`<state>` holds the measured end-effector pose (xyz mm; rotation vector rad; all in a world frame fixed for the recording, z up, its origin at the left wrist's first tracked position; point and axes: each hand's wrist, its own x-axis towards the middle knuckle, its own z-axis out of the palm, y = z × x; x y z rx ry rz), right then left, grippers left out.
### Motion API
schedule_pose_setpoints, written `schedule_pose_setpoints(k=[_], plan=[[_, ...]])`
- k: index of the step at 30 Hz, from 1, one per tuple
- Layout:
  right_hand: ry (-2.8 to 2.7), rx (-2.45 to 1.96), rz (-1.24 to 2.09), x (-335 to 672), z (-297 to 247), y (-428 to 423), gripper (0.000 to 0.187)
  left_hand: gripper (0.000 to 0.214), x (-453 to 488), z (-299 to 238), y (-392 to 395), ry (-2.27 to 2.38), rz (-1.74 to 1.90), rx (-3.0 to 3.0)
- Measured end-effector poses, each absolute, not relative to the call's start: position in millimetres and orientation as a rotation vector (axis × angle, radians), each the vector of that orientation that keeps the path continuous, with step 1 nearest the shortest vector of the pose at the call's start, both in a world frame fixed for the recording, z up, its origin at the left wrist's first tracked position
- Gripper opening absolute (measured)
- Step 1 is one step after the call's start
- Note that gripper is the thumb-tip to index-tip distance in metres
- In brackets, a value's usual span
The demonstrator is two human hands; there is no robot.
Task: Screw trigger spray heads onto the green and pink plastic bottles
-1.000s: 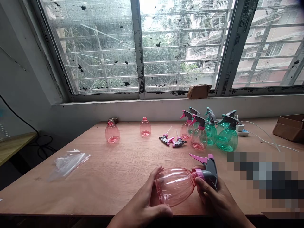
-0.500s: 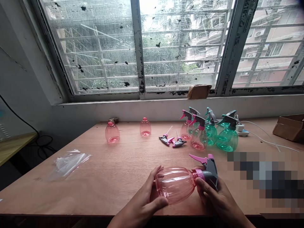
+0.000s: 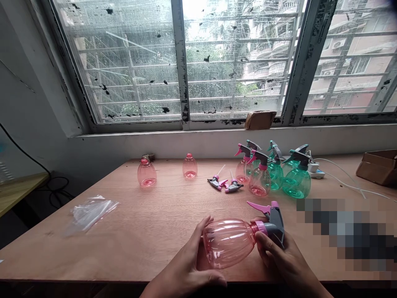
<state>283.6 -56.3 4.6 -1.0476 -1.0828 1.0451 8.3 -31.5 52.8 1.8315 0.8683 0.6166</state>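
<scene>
A clear pink spray bottle (image 3: 231, 244) lies sideways in front of me, its base to the left. Its grey and pink spray head (image 3: 275, 225) sits at the neck, trigger pointing up. My right hand (image 3: 277, 252) grips it around the pink collar, thumb on the near side. My left hand (image 3: 192, 256) is cupped about the base; its fingers touch the far side while its thumb stretches out just below the bottle. Beyond them, two loose spray heads (image 3: 234, 187) with pink collars lie on the table.
Two headless pink bottles (image 3: 147, 174) stand toward the back left. Several pink and green spray bottles (image 3: 297, 180) with heads stand at the back right. Plastic bags (image 3: 93, 211) lie at the left of the wooden table (image 3: 139, 240). A brown box (image 3: 379, 166) and white cables are at far right.
My left thumb has come down off the bottle's near side and now stretches below it. The bottle appears slightly turned about its length. My right hand keeps its place.
</scene>
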Motion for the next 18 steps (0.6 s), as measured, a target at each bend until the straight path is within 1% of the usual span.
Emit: schedule_pose_setpoints(k=[1, 4, 6, 9, 13, 18], plan=[[-1.090, -1.048, 1.043, 283.7, 4.6, -56.3, 0.041, 0.107, 7.8, 53.4, -31.4, 0.860, 0.617, 1.825], [-1.077, -1.034, 1.061, 283.4, 4.9, -55.5, 0.043, 0.075, 6.4, 54.9, -31.1, 0.846, 0.616, 1.813], [-1.069, -1.032, 1.070, 282.6, 5.5, -54.8, 0.043, 0.067, 6.0, 56.0, -31.2, 0.856, 0.617, 1.813], [-1.063, -1.030, 1.051, 281.3, 6.5, -54.9, 0.042, 0.073, 6.9, 59.3, -32.9, 0.865, 0.619, 1.793], [-1.034, -1.032, 1.046, 280.5, 7.1, -56.8, 0.044, 0.092, 9.7, 65.0, -35.3, 0.912, 0.594, 1.786], [-1.064, -1.040, 1.043, 280.7, 8.3, -57.6, 0.041, 0.110, 10.6, 63.4, -34.0, 0.875, 0.604, 1.790]])
